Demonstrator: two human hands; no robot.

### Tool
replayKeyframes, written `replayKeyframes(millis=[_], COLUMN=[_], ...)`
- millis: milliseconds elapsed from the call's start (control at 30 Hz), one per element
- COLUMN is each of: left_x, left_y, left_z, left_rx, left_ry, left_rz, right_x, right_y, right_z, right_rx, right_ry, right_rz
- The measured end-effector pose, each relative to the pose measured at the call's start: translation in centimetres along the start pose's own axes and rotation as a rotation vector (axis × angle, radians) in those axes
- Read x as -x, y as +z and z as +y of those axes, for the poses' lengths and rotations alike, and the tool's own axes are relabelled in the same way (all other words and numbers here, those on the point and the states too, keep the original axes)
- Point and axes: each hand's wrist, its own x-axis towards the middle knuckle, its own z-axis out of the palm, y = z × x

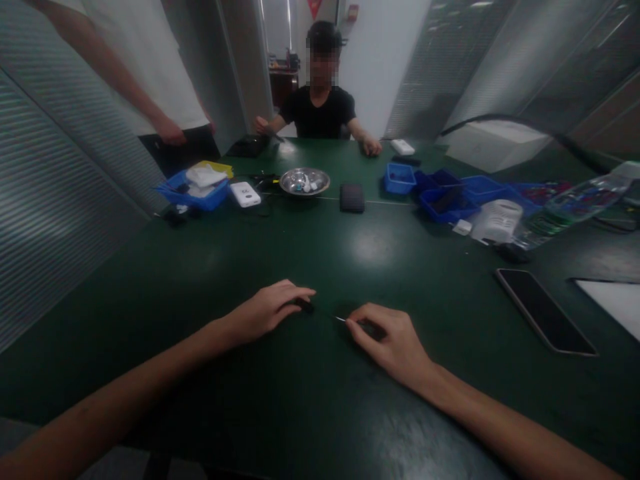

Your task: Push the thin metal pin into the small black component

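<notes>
On the near part of the green table (240, 260), my left hand (267, 308) pinches a small black block-like piece (305, 305) between thumb and fingers. To its right, my right hand (393, 333) is closed in a pinch around a thin tool with a bright metal tip (341, 319). That tip points left toward the black piece, with a short gap between them. The tool's handle is mostly hidden by the fingers, so its exact kind does not show. The picture is dim and slightly blurred.
A phone (545, 311) lies at the right, near a clear bottle (575, 203) and several blue trays (447, 200). Further off stand a metal bowl (305, 192), a black square object (352, 198) and a blue basket (203, 197). One person (320, 110) sits opposite; another stands left.
</notes>
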Motion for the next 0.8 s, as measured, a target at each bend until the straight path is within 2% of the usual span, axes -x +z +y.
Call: replayKeyframes(millis=[100, 267, 367, 467, 600, 700, 800], left_x=[1.3, 5.2, 8.1, 10.1, 11.0, 11.3, 11.7], left_y=[-3.8, -11.6, -14.9, -16.4, -17.0, -17.7, -18.5], left_z=[-3.5, -9.7, -12.4, -13.6, -13.9, -13.9, -14.0], left_rx=[-0.102, -0.293, -0.364, -0.362, -0.346, -0.46, -0.525], left_ry=[-0.091, -0.417, -0.569, -0.64, -0.682, -0.843, -0.996], left_rz=[0.103, 0.353, 0.447, 0.5, 0.493, 0.507, 0.452], right_x=[0.0, 0.0, 0.0, 0.0, 0.0, 0.1, 0.1], right_y=[0.0, -0.1, -0.1, 0.0, 0.1, 0.1, 0.1], right_z=[0.1, -0.1, -0.2, 0.0, 0.2, 0.2, 0.1], right_rx=[-0.005, -0.008, -0.003, -0.004, 0.009, 0.005, 0.001], right_ry=[-0.002, -0.002, -0.007, -0.008, -0.013, -0.012, -0.007], right_rz=[-0.001, 0.0, -0.006, -0.008, -0.01, -0.013, -0.019])
